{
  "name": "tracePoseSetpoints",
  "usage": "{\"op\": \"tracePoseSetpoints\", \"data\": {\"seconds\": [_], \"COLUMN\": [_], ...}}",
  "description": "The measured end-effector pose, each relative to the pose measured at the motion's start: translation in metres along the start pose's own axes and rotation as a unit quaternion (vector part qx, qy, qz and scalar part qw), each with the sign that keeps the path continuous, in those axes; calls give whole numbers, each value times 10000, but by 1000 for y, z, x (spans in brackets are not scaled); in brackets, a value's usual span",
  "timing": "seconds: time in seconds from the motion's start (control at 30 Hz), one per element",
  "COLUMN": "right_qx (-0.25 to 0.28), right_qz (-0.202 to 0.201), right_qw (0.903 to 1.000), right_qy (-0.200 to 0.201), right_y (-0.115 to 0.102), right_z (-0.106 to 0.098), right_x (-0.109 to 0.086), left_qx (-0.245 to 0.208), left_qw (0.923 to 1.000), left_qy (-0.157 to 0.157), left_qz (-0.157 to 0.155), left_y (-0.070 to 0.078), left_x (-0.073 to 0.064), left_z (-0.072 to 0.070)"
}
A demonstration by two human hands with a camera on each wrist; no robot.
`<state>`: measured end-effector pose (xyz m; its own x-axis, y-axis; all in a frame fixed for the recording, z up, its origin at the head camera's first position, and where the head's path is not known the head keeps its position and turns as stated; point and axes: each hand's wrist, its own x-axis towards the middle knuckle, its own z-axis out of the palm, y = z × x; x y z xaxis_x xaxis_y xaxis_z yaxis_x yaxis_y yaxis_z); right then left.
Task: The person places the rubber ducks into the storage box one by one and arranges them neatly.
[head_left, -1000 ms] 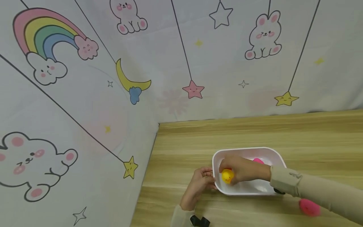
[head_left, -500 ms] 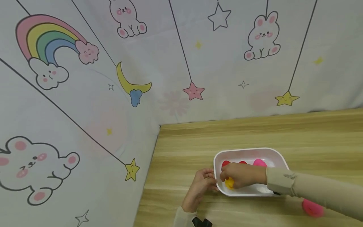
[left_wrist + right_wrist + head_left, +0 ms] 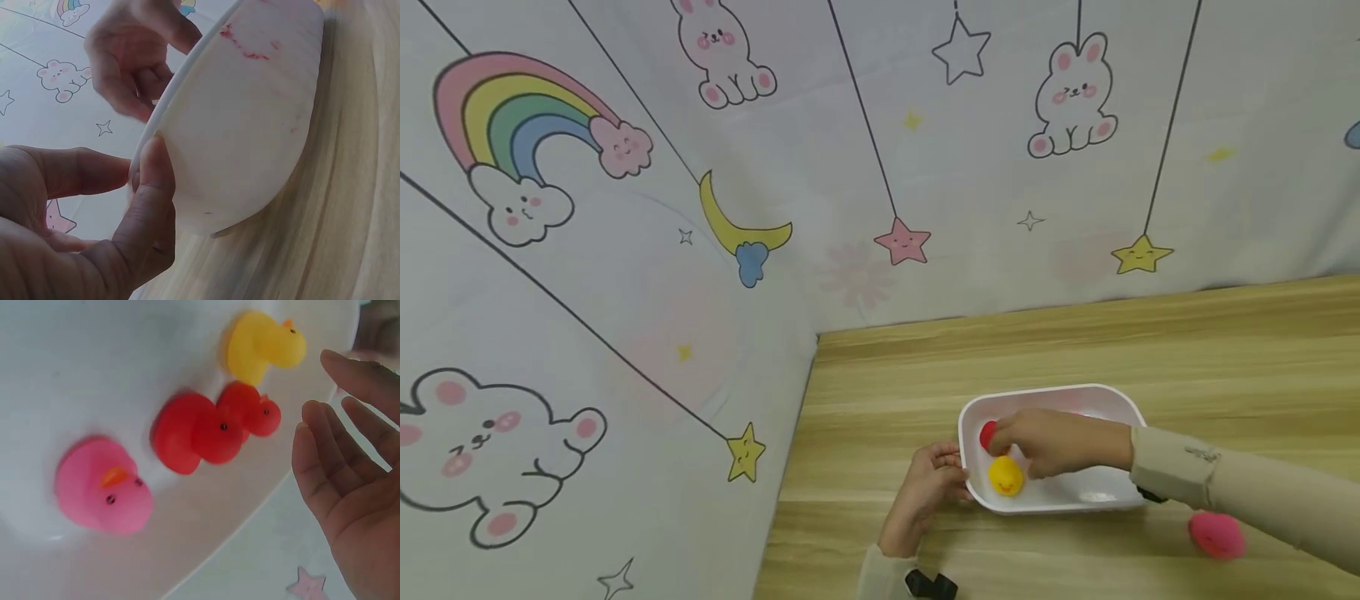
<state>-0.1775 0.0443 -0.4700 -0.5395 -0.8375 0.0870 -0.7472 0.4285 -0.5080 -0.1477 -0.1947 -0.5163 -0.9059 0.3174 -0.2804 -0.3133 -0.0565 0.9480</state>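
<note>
A white cloth (image 3: 820,125) printed with rabbits, stars, a moon and a rainbow hangs behind and to the left in my head view. Below it runs a wood-grain tabletop (image 3: 880,375), and on that sits a white tray (image 3: 1075,493) with rounded corners.

From where I sit, a cream sleeve (image 3: 1247,482) crosses in from the right, and the right hand (image 3: 1060,442) hangs over the tray; its wrist view shows me fingers loosely bent and spread from the thumb, holding nothing. The left hand (image 3: 923,493) is at the tray's left end — its own camera shows me thumb and finger pinching the rim.

Four toys lie inside the tray, best seen from the right wrist: a pink duck (image 3: 103,486), a larger red duck (image 3: 194,432), a smaller red duck (image 3: 250,409) just beside it, and a yellow duck (image 3: 265,349) near the tray's left end. I can't tell whether the red pair touch. Outside, near the sleeve, a pink toy (image 3: 1217,535) rests on the tabletop — its details too small for me. Small red marks (image 3: 244,47) dot the tray's outer wall.
</note>
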Motion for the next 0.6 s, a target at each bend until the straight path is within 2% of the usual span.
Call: {"op": "tracePoseSetpoints", "data": {"seconds": [0.1,0.23,0.4,0.6], "right_qx": [403,1035,1666,2475], "right_qz": [261,750,1210,1486], "right_qw": [9985,9896,9731,9450], "right_qy": [264,662,1036,1537], "right_y": [1,6,10,13], "right_z": [-9,-18,-26,-25], "right_x": [-16,-39,-69,-109], "left_qx": [32,72,61,12], "left_qw": [10000,9999,9999,10000], "left_qy": [17,71,82,37], "left_qz": [-25,-57,-53,-30], "left_y": [-1,0,1,-2], "left_x": [1,1,0,-1], "left_z": [-1,-1,-1,-1]}}
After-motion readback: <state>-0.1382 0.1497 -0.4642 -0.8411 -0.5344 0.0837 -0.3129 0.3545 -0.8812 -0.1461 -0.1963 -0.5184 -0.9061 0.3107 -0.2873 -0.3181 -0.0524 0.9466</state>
